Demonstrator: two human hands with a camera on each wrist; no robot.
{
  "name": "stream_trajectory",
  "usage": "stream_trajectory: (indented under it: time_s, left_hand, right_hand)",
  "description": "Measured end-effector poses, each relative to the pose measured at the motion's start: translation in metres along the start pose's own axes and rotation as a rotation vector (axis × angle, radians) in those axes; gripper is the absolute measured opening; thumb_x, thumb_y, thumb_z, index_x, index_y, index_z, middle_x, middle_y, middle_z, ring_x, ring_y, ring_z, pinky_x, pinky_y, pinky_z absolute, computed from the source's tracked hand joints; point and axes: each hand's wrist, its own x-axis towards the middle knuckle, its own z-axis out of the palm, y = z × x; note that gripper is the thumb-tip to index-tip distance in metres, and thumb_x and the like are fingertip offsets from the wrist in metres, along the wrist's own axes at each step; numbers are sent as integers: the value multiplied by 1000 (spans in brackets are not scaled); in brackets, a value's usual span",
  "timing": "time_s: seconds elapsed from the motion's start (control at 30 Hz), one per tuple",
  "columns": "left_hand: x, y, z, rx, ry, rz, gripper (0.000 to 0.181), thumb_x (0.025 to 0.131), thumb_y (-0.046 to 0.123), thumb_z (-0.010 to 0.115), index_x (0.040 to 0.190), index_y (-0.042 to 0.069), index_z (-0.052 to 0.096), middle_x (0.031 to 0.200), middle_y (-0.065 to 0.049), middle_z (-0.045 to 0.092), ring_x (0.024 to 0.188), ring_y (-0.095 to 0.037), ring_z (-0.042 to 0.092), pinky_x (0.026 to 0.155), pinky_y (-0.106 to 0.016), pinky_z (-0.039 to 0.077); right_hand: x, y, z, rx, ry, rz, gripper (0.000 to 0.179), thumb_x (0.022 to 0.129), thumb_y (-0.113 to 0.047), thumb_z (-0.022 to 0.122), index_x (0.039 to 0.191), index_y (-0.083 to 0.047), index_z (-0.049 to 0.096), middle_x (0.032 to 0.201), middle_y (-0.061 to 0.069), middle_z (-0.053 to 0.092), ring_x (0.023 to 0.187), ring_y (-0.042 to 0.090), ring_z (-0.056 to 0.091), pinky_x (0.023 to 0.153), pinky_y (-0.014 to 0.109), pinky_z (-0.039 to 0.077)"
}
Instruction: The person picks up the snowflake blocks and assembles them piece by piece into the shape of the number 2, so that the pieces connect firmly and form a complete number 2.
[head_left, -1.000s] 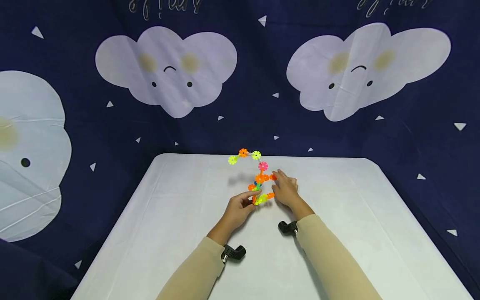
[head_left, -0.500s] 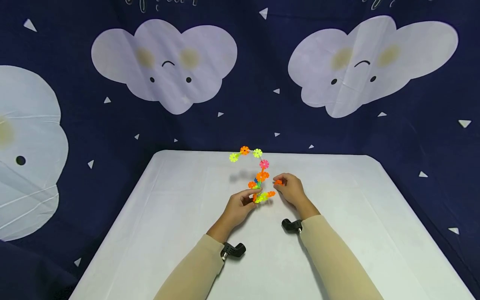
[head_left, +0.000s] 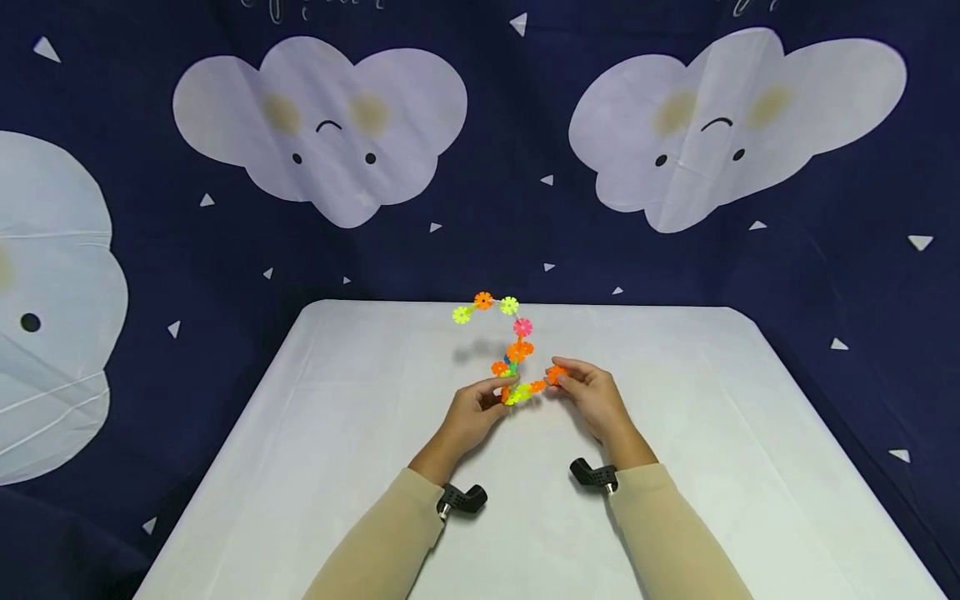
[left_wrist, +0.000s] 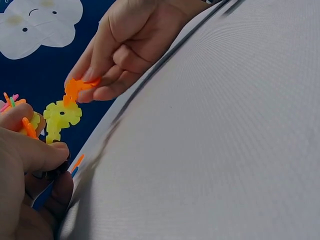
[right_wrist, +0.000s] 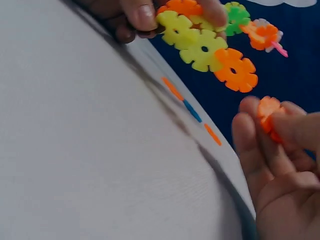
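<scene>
Thumb and fingers of the right hand (head_left: 600, 398) make a narrow grip, drawn together on an orange piece (right_wrist: 269, 111); whether it is one disc or more, the fingers hide. A pinch that small seems chosen because it leaves part of the notched rim showing beyond the fingertips. The left hand (head_left: 468, 412) has its grip closed too, thumb against fingers, on the lower part of a chain of notched discs (head_left: 517, 351). Held there, the chain is probably steadied near where its two branches part: one rises in a curve past a pink disc (head_left: 522, 327) to a yellow-green end disc (head_left: 461, 315), while the other reaches toward the right hand through yellow discs (right_wrist: 204, 50) to an orange end disc (right_wrist: 236, 71). That disc sticks out free of the left fingers, which likely keeps it easy to get at. By the right wrist view, it is near the pinched piece but apart from it. Both grips stand over the white surface (head_left: 375, 433), presumably so that the upper curve hangs unbent.
</scene>
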Motion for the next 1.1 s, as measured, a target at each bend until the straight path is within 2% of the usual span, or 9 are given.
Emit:
stream_trajectory:
  time_s: [0.3, 0.5, 0.63, 0.77, 1.1]
  left_hand:
    - [0, 1, -1, 12, 2, 13, 49, 93, -4, 76, 133, 24, 76, 117, 1, 73, 82, -15, 60, 69, -27, 51]
    - [-1, 1, -1, 9, -3, 9, 49, 93, -4, 77, 134, 23, 76, 119, 1, 74, 83, -15, 60, 70, -27, 51]
    - [-1, 0, 0, 15, 1, 25, 49, 92, -6, 77, 133, 21, 76, 122, 2, 73, 82, -14, 60, 70, -27, 51]
    - [-1, -1, -1, 13, 4, 48, 48, 92, -7, 76, 132, 19, 77, 121, 0, 73, 80, -15, 59, 69, -27, 51]
    - [-1, -1, -2, 5, 3, 42, 48, 93, -4, 78, 132, 22, 77, 122, 4, 73, 82, -14, 59, 70, -27, 51]
  right_hand:
    - [-3, 2, 4, -37, 10, -82, 31, 101, 3, 69, 130, 14, 66, 109, 15, 75, 83, 24, 74, 83, 36, 61]
    - [-5, 3, 3, -65, 34, -87, 28, 100, 4, 69, 127, 13, 69, 105, 12, 75, 82, 21, 70, 78, 30, 60]
    - [-5, 3, 4, -97, 21, -90, 28, 101, 3, 69, 127, 13, 69, 107, 11, 76, 82, 17, 69, 77, 27, 59]
    - [-7, 2, 6, -94, 1, -95, 31, 101, 1, 70, 128, 14, 67, 110, 13, 76, 83, 15, 69, 79, 26, 59]
    - [-7, 3, 9, -105, 12, -134, 28, 99, 6, 69, 125, 17, 67, 113, 23, 74, 91, 14, 71, 84, 29, 59]
